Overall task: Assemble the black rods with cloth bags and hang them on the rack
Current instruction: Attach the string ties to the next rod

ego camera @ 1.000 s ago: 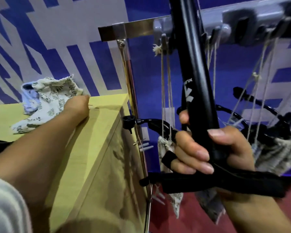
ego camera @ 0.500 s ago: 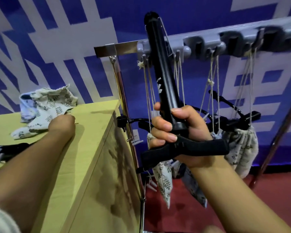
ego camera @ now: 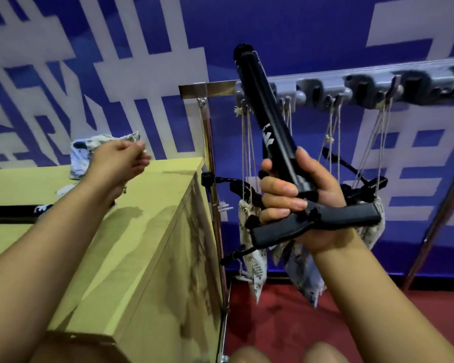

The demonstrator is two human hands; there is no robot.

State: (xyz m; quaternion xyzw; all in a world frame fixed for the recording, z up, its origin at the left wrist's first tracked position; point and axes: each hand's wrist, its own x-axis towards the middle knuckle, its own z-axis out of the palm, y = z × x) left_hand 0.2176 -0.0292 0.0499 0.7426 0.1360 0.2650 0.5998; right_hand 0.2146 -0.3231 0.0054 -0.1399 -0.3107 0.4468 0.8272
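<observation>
- A black rod (ego camera: 273, 127) is gripped near its lower end by the right hand (ego camera: 302, 200), fingers wrapped round it; its long axis runs up and slightly left, across the rack (ego camera: 351, 87).
- A cloth bag (ego camera: 95, 153) lies on the table (ego camera: 142, 205), just behind the left hand (ego camera: 118, 159), well left of the rod.
- The left hand's fingers are seen loosely curled; whether the bag is pinched cannot be told.
- The left hand is judged the nearer to the bag, so the bag must be carried rightward to the rod.
- Bagged rods (ego camera: 254, 258) are already hung on strings from the rack.
- Another rod (ego camera: 13, 212) is left on the table.
</observation>
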